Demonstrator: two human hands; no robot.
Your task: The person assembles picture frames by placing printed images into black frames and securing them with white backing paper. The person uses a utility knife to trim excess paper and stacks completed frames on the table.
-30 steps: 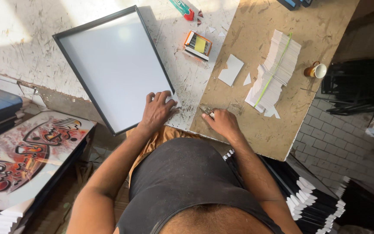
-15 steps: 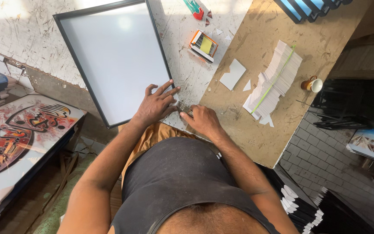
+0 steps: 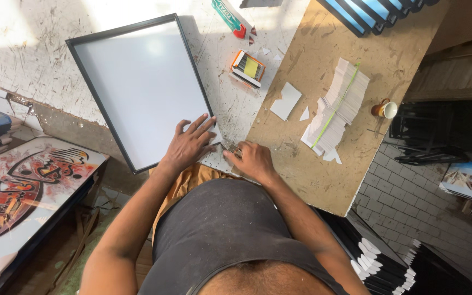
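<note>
While the camera looks down, the black picture frame point(image 3: 140, 90) serves as landmark.
Frame: lies flat on the scratched white table point(image 3: 28, 49), white backing up, its near right corner under the hands.
Left hand point(image 3: 189, 145): fingers spread, pressing flat on that corner; a second ago it sat just off the frame's edge, so it has moved on to pin the frame.
Right hand point(image 3: 253, 159): just right of the corner, fingers curled on something small; what it pinches cannot be told. It has closed in toward the left hand.
Small box point(image 3: 247, 68): right of the frame, unmoved.
Stack of white cards point(image 3: 337, 106): farther right, on the brown board point(image 3: 323, 169).
Meaning: work seems centred on this corner.
</note>
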